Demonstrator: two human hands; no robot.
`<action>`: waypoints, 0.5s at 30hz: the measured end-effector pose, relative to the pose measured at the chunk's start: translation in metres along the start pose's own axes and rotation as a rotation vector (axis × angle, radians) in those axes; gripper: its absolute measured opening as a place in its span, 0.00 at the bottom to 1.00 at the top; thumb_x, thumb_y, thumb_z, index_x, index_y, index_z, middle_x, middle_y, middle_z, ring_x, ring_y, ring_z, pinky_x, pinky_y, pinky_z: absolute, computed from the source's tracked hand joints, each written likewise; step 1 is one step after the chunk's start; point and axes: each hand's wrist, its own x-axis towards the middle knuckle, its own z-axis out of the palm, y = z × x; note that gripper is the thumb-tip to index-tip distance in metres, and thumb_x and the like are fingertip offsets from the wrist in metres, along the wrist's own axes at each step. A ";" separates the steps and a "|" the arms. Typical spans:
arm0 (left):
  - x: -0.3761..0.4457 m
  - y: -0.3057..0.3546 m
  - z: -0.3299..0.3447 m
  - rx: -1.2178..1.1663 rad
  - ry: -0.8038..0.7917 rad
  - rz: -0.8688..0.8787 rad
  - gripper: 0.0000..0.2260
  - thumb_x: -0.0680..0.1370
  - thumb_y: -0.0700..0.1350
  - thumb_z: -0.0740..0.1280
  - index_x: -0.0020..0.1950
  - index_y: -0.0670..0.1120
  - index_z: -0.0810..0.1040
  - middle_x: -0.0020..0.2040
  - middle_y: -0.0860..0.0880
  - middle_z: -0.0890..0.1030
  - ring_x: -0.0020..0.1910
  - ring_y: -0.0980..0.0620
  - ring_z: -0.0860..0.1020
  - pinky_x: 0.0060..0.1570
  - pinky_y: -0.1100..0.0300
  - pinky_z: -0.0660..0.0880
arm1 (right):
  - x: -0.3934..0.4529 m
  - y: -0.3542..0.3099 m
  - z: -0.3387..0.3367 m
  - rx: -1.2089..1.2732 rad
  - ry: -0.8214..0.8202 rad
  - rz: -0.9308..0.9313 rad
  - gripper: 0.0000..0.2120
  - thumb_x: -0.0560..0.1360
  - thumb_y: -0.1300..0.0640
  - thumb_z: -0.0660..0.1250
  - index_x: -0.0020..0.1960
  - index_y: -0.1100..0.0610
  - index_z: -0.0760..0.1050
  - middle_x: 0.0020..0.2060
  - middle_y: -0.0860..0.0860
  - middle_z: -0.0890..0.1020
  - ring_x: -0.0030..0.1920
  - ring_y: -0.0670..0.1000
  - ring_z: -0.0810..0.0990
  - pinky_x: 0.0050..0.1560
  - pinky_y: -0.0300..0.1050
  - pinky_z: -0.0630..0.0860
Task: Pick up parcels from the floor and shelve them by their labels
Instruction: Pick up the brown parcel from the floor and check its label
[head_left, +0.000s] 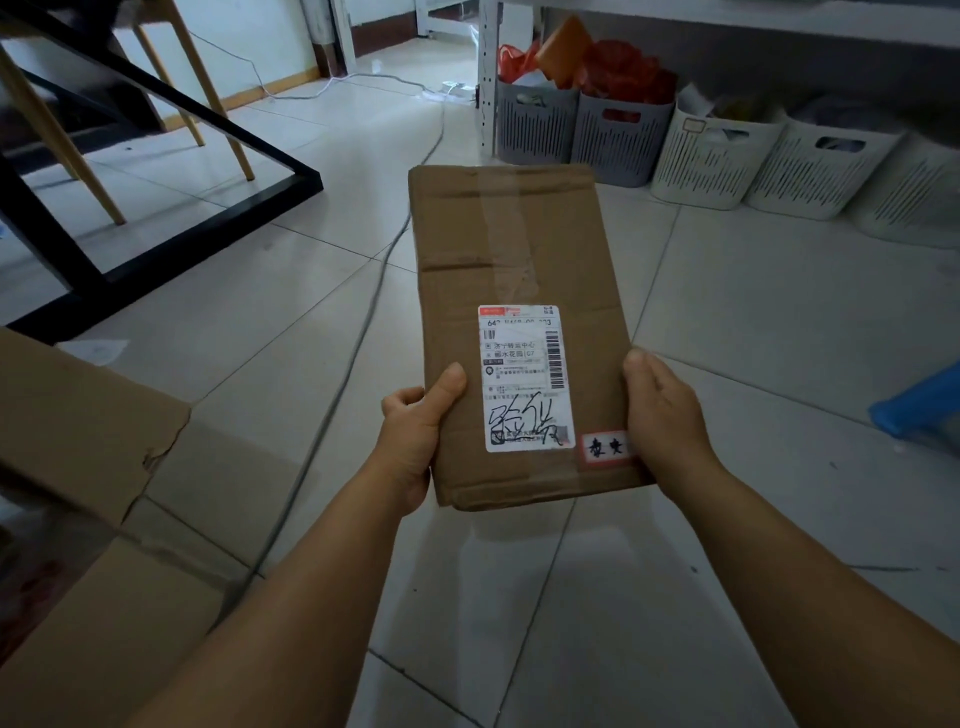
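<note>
A flat brown cardboard parcel (519, 260) is held up above the tiled floor in the middle of the head view, long side pointing away from me. A white shipping label (524, 376) with handwriting faces up, and a small red-bordered sticker (604, 446) sits at the near right corner. My left hand (415, 431) grips the parcel's near left edge, thumb on top. On the opposite edge my right hand (662, 415) holds it the same way.
A white metal shelf post (488, 78) stands at the back right, with grey baskets (576, 130) and white baskets (769, 161) on the floor beneath. An open cardboard box (78, 441) lies at the left. A grey cable (363, 322) crosses the floor. A black table frame (182, 239) stands far left.
</note>
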 end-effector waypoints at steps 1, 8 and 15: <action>0.001 0.000 -0.001 0.027 0.004 -0.002 0.29 0.75 0.54 0.72 0.67 0.44 0.63 0.57 0.44 0.80 0.53 0.46 0.82 0.52 0.49 0.80 | 0.001 0.000 0.000 0.019 -0.006 0.019 0.18 0.83 0.47 0.50 0.57 0.53 0.76 0.45 0.50 0.81 0.47 0.52 0.80 0.38 0.41 0.72; -0.012 0.011 -0.007 0.083 -0.078 0.031 0.41 0.67 0.64 0.73 0.73 0.45 0.68 0.65 0.40 0.81 0.60 0.41 0.83 0.59 0.43 0.80 | -0.005 0.009 -0.008 0.357 -0.212 0.268 0.13 0.82 0.49 0.56 0.63 0.43 0.75 0.52 0.53 0.86 0.49 0.55 0.86 0.47 0.50 0.81; -0.072 0.071 0.003 0.126 -0.157 0.026 0.39 0.68 0.63 0.69 0.76 0.48 0.69 0.66 0.43 0.82 0.62 0.43 0.83 0.58 0.47 0.81 | -0.023 -0.050 -0.051 0.680 -0.350 0.427 0.21 0.81 0.46 0.55 0.72 0.48 0.70 0.57 0.54 0.85 0.48 0.53 0.86 0.43 0.48 0.83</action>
